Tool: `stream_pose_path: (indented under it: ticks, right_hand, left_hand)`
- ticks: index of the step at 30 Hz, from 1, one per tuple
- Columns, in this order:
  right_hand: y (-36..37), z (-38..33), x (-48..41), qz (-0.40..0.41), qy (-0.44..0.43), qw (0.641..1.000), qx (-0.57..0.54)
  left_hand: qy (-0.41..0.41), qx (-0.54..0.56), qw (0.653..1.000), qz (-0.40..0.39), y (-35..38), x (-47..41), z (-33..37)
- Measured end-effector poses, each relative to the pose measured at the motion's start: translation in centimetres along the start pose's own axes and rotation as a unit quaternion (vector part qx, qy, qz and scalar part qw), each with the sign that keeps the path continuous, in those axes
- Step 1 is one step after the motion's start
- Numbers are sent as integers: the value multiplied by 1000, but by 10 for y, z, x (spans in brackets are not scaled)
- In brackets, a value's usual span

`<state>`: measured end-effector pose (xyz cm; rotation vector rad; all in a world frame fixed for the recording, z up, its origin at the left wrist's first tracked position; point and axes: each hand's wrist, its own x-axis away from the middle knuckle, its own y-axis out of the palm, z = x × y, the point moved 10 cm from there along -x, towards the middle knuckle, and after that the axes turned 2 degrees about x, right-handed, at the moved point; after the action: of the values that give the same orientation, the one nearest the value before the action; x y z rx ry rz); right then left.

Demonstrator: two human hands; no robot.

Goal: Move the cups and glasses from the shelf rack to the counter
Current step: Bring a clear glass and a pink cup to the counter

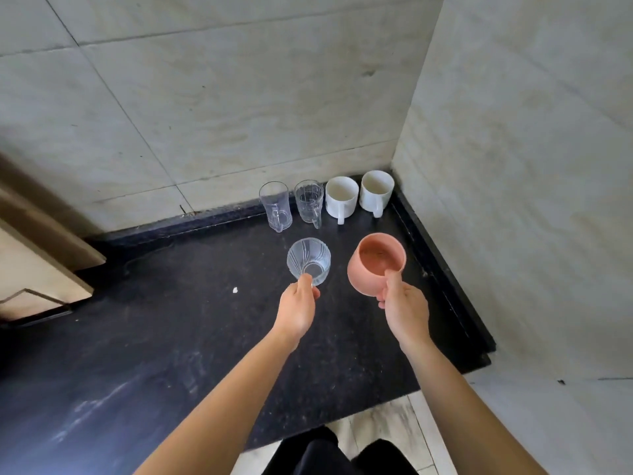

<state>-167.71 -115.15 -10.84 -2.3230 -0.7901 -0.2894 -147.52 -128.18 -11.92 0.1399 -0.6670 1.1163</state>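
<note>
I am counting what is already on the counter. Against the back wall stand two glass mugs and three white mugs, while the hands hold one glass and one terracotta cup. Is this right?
Not quite: the head view shows two white mugs, not three. The rest holds: two glass mugs stand beside them against the wall, the left hand holds the clear glass, and the right hand holds the terracotta cup.

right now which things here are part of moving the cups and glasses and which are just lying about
Part of the job:
- clear ribbed glass, held in left hand
- terracotta cup, held in right hand
- two glass mugs
- two white mugs
- black counter

Lying about:
- white speck on the counter
</note>
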Motion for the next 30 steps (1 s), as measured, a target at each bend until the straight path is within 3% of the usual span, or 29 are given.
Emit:
stream_pose_path:
  ticks: [13,30]
  right_hand:
    - [9,20,-148,-5,52,997,63]
    - [21,34,-224,-45,24,998,42]
  left_hand:
    - [-15,-52,997,-59,110,-106,36]
    - [-30,-37,999,-1,162,-164,36]
